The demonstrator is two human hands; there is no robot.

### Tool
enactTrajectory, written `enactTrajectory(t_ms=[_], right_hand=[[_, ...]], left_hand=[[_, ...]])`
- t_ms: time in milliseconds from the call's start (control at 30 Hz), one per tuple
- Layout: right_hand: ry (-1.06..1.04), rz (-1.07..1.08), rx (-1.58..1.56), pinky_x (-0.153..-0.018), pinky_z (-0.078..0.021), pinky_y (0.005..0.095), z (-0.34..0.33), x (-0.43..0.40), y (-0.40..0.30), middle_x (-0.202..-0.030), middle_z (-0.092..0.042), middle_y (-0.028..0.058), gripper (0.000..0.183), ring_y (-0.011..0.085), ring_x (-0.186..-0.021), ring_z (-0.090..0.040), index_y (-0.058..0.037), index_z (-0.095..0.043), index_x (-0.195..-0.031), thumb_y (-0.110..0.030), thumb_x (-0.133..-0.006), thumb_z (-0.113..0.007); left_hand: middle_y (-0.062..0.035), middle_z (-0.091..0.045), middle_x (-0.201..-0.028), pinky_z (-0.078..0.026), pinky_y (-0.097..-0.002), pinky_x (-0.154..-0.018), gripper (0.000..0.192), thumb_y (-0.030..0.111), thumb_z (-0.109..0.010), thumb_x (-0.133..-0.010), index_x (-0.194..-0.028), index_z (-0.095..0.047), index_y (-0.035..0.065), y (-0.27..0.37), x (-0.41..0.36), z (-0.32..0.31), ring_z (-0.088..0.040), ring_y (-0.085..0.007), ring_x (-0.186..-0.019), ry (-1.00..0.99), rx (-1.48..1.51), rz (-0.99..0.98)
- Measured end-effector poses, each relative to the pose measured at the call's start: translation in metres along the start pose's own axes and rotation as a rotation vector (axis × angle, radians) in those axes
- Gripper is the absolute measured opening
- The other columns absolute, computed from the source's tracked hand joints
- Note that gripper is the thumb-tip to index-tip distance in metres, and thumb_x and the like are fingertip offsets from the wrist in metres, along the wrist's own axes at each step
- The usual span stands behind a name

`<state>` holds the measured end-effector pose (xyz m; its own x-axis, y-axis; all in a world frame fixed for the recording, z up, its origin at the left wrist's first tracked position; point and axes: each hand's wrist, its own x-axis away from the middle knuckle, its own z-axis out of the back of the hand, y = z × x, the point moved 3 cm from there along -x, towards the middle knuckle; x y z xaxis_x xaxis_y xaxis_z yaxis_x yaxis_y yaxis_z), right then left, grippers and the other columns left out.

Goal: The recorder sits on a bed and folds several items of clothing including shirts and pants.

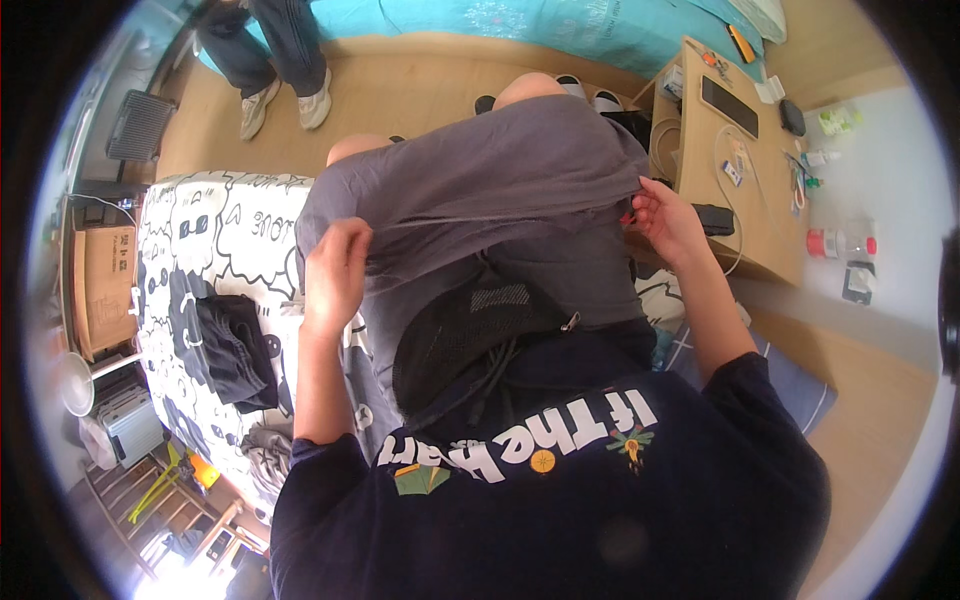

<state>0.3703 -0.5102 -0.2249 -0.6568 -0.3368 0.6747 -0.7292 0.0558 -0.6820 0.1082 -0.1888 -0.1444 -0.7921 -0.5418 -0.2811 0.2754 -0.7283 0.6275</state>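
Observation:
A dark grey cloth garment [480,172] lies across my lap and is stretched between my two hands. At its left edge, my left hand [339,262] pinches the fabric, fingers curled in. My right hand [664,217] grips the garment's right edge between thumb and fingertips; a small red thing shows beside the fingers. Nearer my body, a black mesh pouch [457,337] with a zip and cords rests on my lap. Folded black clothing [232,352] lies on the bed to my left.
A patterned bed [247,202] is at left. On the right, a wooden desk [772,247] holds a phone [729,106], a cable and small items. Another person's legs [262,45] stand at the upper left, near a suitcase [141,124]. A desk lamp [78,384] stands far left.

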Motion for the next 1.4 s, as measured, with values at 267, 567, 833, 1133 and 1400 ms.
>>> enactTrajectory(t_ms=[267, 567, 833, 1133, 1400], right_hand=[[0.01, 0.951, 1.167, -0.073, -0.0459, 0.0323, -0.023, 0.029, -0.025, -0.084, -0.061, 0.0057, 0.019, 0.0227, -0.079, -0.059, -0.004, -0.062, -0.09, -0.017, -0.077, -0.069], [-0.449, 1.308, 1.316, -0.081, -0.0444, 0.0362, -0.036, 0.027, -0.035, -0.096, -0.061, 0.0076, 0.026, 0.0267, -0.093, -0.057, -0.0055, -0.063, -0.094, -0.01, -0.07, -0.072], [-0.582, 1.391, 1.352, -0.08, -0.0447, 0.0363, -0.051, 0.027, -0.04, -0.09, -0.062, 0.007, 0.011, 0.0259, -0.088, -0.059, -0.0046, -0.064, -0.085, -0.007, -0.075, -0.067], [-0.324, 1.367, 1.217, -0.082, -0.044, 0.0368, -0.036, 0.029, -0.066, -0.09, -0.062, 0.0117, 0.009, 0.03, -0.091, -0.058, -0.0014, -0.058, -0.088, -0.007, -0.082, -0.059], [-0.449, 1.379, 1.313, -0.084, -0.0431, 0.0372, -0.037, 0.033, -0.02, -0.097, -0.059, 0.0099, 0.024, 0.0284, -0.096, -0.055, -0.0037, -0.058, -0.095, -0.003, -0.073, -0.067]], left_hand=[[-0.0097, -0.057, -0.087, -0.045, -0.038, -0.071, 0.017, 0.006, -0.07, -0.068, -0.082, -0.062, 0.0021, 0.021, -0.003, -0.006, -0.057, -0.0284, -0.08, -0.271, -0.104, -0.28], [-0.0078, -0.057, -0.087, -0.046, -0.0362, -0.073, 0.017, 0.0, -0.066, -0.067, -0.083, -0.063, 0.003, 0.012, 0.002, -0.003, -0.057, -0.026, -0.083, -0.295, -0.127, -0.39], [-0.0142, -0.059, -0.081, -0.047, -0.0379, -0.068, 0.009, -0.002, -0.053, -0.082, -0.09, -0.055, 0.0004, 0.0, 0.004, -0.005, -0.058, -0.0323, -0.072, -0.113, -0.073, -0.177], [-0.0134, -0.059, -0.079, -0.048, -0.0378, -0.062, 0.016, -0.009, -0.054, -0.076, -0.09, -0.056, 0.0008, 0.001, 0.011, 0.014, -0.06, -0.0311, -0.068, -0.057, 0.007, -0.422], [-0.007, -0.058, -0.086, -0.042, -0.0354, -0.076, 0.023, 0.006, -0.069, -0.067, -0.089, -0.062, 0.0047, 0.002, 0.03, -0.004, -0.056, -0.0255, -0.08, -0.202, -0.142, -0.372]])
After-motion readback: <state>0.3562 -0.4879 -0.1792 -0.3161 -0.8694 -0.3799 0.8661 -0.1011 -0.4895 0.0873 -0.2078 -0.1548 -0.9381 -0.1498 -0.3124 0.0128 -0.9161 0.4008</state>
